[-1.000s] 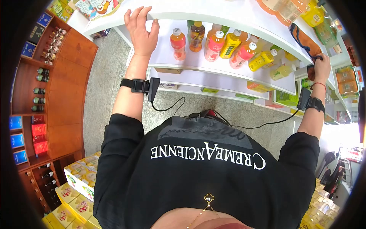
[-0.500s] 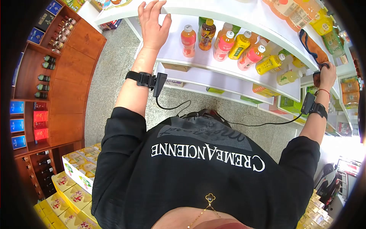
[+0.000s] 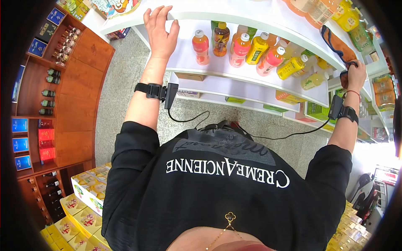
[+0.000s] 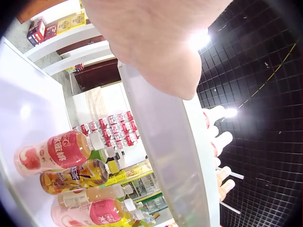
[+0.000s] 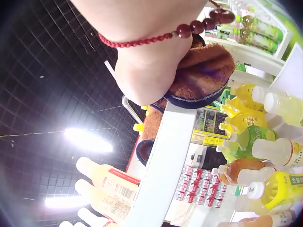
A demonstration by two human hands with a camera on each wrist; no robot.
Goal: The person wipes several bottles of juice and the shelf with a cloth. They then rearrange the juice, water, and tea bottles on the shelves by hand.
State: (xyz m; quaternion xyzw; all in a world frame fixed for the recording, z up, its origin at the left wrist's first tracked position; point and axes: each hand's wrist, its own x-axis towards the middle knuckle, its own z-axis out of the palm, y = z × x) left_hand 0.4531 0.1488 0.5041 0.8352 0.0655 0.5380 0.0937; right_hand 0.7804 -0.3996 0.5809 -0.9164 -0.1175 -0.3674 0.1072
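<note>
My left hand (image 3: 161,35) lies at the front edge of the upper white shelf (image 3: 234,14), fingers loosely spread and holding nothing. In the left wrist view, the base of that hand overlaps the shelf edge. On the right, my right hand (image 3: 356,75) grips one end of a brown cloth (image 3: 337,46) with dark blue trim. The cloth stretches along the shelf top, and its bunched end (image 5: 203,75) hangs over the edge beside the hand in the right wrist view. My fingertips are mostly hidden there.
Below the upper shelf stand several drink bottles, among them a pink-labelled bottle (image 3: 201,48) and a yellow bottle (image 3: 292,67). More peach-coloured bottles (image 3: 318,14) stand above, near the cloth. A wooden cabinet (image 3: 79,92) is at left, with yellow boxes (image 3: 88,217) behind me.
The head view shifts slightly and swings back. Both hands keep their places at the shelf, and the right hand still holds the cloth.
</note>
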